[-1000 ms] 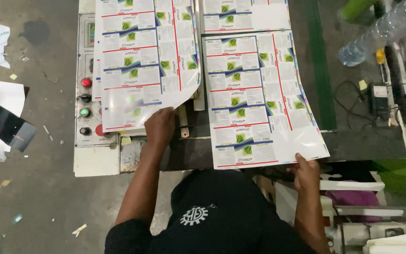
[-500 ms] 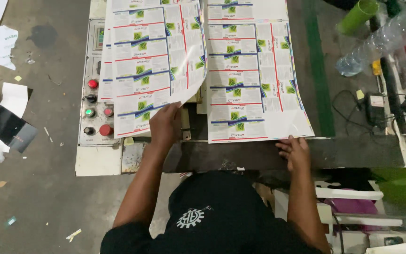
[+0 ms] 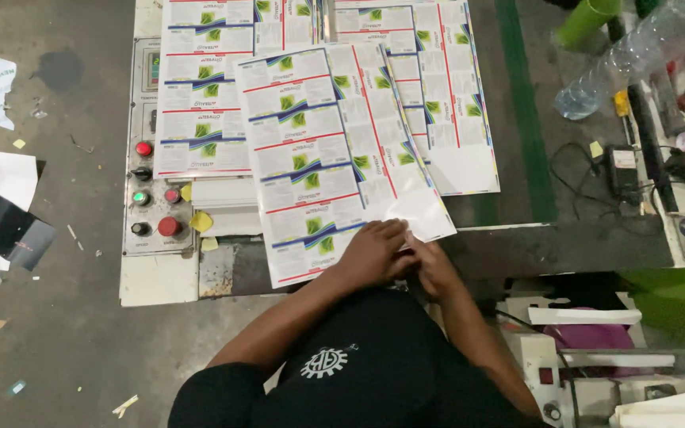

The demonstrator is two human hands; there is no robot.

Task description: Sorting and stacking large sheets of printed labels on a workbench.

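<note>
Dark worktop [image 3: 596,246] beside a button panel [image 3: 152,198]. Left hand [image 3: 374,252] and right hand [image 3: 435,265] meet at the near edge of a printed label sheet [image 3: 334,158], fingers closed pinching it, apparently to square it over the sheets beneath [image 3: 445,111].

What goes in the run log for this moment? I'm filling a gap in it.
left hand: on near edge of top printed sheet | right hand: same edge, touching left | sheet: tilted over stacks | control panel: left
</note>
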